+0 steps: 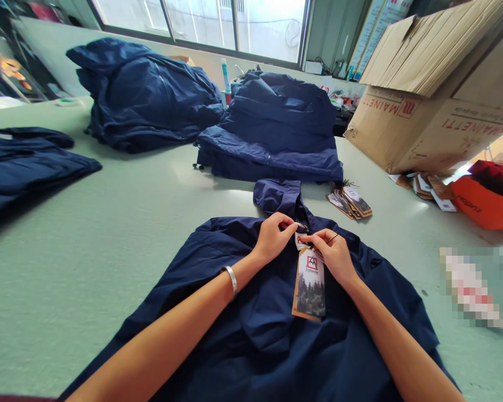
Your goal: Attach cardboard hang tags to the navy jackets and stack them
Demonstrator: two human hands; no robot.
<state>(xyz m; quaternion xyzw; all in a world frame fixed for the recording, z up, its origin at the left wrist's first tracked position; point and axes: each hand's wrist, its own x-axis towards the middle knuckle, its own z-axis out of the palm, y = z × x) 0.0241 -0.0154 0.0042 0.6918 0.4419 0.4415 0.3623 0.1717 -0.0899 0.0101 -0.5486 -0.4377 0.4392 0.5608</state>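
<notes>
A navy jacket (260, 312) lies spread on the pale green table, its hood (276, 195) pointing away from me. At its collar, my left hand (275, 237) pinches something small near the neck label, too small to name. My right hand (332, 254) is closed beside it, fingertips at the white neck label (300, 241), with a thin dark string by its fingers. Just below my fingertips a hang tag (311, 287) with a forest picture and a red-framed logo rests on the jacket front.
Folded navy garments (272, 128) and a larger navy heap (146, 95) stand behind. Another garment (25, 167) lies left. Loose hang tags (350, 202), a big cardboard box (427, 123) and an orange bag (486, 204) are on the right.
</notes>
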